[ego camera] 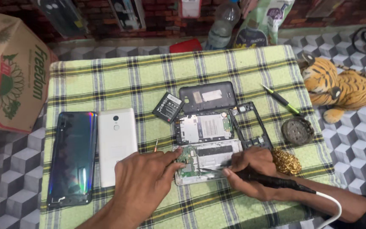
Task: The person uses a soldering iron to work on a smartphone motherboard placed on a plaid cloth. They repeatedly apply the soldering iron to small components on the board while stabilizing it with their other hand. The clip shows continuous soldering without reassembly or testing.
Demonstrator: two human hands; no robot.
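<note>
An opened phone (210,157) with its circuit board bare lies on the green checked cloth (106,80). My left hand (142,182) presses down on the phone's left end, index finger on the board. My right hand (250,171) grips a black soldering iron (272,181) like a pen, its tip pointing left onto the board. A white cable (333,205) runs from the iron to the lower right.
Above the phone lie another opened phone body (204,127), a black back cover (207,96), a black frame (250,126) and a battery (168,107). Two phones lie at the left, a dark one (73,157) and a white one (116,142). Brass wool (285,161), round tin (297,130), green-tipped tool (281,99), toy tiger (339,87), cardboard box (9,72).
</note>
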